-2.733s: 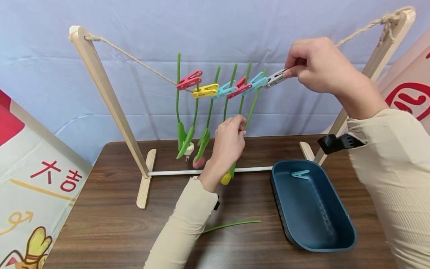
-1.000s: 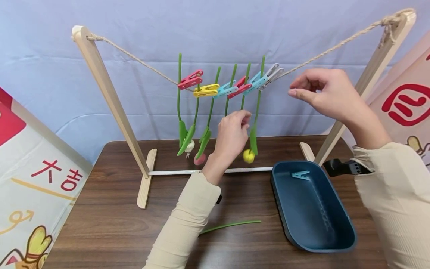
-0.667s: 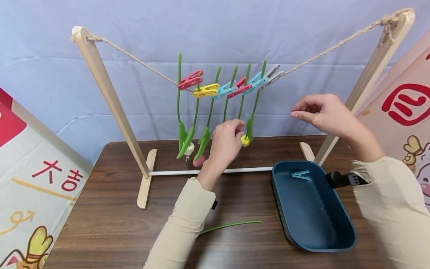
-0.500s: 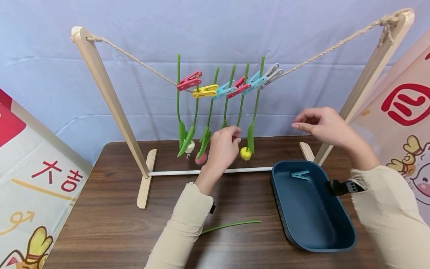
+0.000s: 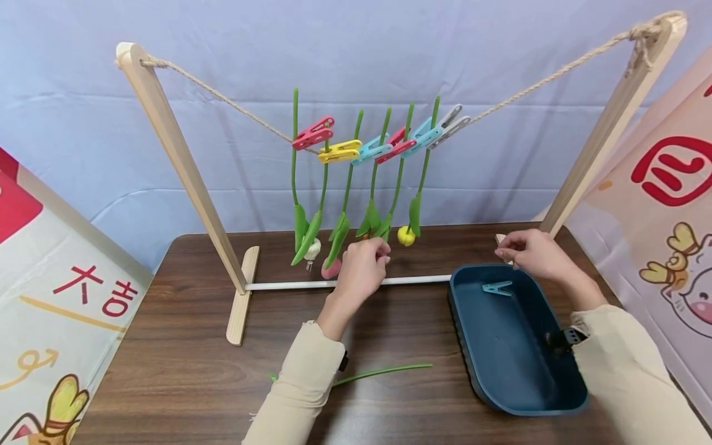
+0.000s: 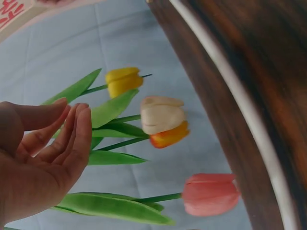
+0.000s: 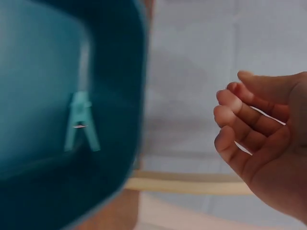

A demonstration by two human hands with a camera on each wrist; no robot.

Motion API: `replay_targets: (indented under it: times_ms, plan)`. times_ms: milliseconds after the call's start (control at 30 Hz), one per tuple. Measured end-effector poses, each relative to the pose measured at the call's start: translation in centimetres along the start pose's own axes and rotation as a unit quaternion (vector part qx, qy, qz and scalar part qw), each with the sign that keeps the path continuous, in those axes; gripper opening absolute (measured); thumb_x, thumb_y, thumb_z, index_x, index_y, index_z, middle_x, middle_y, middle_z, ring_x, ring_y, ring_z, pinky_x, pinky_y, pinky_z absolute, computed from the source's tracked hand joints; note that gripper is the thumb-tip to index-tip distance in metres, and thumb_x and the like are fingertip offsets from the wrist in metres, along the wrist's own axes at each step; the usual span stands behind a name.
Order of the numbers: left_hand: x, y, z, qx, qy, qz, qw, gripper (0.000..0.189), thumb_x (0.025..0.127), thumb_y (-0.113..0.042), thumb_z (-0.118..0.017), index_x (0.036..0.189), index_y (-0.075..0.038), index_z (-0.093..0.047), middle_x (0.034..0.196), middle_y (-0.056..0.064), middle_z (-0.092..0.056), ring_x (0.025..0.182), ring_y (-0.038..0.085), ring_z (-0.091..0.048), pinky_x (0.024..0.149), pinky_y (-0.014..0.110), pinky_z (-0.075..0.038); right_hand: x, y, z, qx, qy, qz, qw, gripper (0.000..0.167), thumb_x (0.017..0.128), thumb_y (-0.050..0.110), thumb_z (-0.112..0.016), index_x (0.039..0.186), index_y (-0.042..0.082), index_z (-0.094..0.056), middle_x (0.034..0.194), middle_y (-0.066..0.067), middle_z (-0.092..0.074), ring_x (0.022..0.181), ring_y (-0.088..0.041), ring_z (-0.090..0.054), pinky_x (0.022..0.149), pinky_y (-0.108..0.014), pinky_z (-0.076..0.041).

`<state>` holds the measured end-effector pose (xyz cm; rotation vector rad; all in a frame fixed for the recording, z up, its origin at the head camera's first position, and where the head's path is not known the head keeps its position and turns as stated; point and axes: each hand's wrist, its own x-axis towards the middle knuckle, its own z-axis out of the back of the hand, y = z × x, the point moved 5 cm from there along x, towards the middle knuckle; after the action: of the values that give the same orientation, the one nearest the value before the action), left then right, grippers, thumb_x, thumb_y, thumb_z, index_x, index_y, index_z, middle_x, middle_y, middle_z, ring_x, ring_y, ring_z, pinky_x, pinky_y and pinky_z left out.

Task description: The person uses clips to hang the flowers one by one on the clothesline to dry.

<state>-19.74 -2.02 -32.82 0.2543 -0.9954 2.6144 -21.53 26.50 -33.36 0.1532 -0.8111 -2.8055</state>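
Note:
In the head view, artificial tulips hang upside down from a sagging rope [image 5: 547, 79], pegged by coloured clothespins. A grey clothespin [image 5: 449, 127] grips the rightmost stem, that of the yellow tulip [image 5: 406, 236]. My left hand [image 5: 363, 267] is just below the hanging leaves, fingers loosely bent and holding nothing. Its wrist view shows a cream tulip [image 6: 160, 115], an orange tulip [image 6: 170, 136] and a pink tulip [image 6: 211, 194] beyond the fingertips. Over the back right rim of the blue bin [image 5: 464, 346] is my empty right hand [image 5: 536, 253], fingers softly curled. A light blue clothespin [image 7: 80, 122] lies in the bin.
Wooden posts [image 5: 180, 154] hold the rope at both ends, joined low down by a white rod [image 5: 295, 285]. A green stem [image 5: 389, 371] lies on the brown table [image 5: 167, 371], partly hidden by the left sleeve. A pale cloth [image 5: 250, 37] hangs behind.
My right hand has let go of the grey clothespin and come down to the bin. The left hand has left the yellow tulip's stem and lowered; that tulip now hangs free and swings.

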Motion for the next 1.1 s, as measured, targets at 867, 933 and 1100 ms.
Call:
replay_targets:
  times_ms: [867,933,1100]
  plan:
    - [-4.1,4.3,-3.3,0.012,0.113,0.009,0.9935,0.005,0.079,-0.003,-0.066,0.078,-0.007,-0.065,0.063,-0.002,-0.055,0.06,0.014,-0.049,0.059,0.026,-0.04,-1.1,-7.5,-6.8,-0.051,0.04,-0.088,0.994,0.025,0.084,-0.003,-0.052,0.101,-0.02,-0.054,0.063,-0.01,-0.058,0.051,-0.015,-0.056,0.051,-0.033,-0.045]
    - [-4.3,4.5,-3.4,0.016,0.113,0.002,0.9934,0.003,0.078,-0.004,-0.066,0.078,-0.006,-0.066,0.063,-0.003,-0.055,0.061,0.013,-0.05,0.06,0.026,-0.041,-1.1,-7.5,-6.9,-0.049,0.044,-0.099,0.9929,0.025,0.084,-0.003,-0.051,0.102,-0.021,-0.053,0.063,-0.01,-0.058,0.052,-0.015,-0.055,0.052,-0.033,-0.045]
    - [-4.6,4.9,-3.6,0.023,0.119,0.003,0.9927,0.003,0.078,-0.005,-0.068,0.081,-0.006,-0.066,0.067,-0.002,-0.057,0.065,0.014,-0.052,0.062,0.027,-0.042,-1.2,-7.3,-7.0,-0.046,0.049,-0.107,0.9919,0.022,0.082,-0.003,-0.05,0.095,-0.018,-0.057,0.064,-0.011,-0.058,0.049,-0.013,-0.055,0.048,-0.03,-0.045]
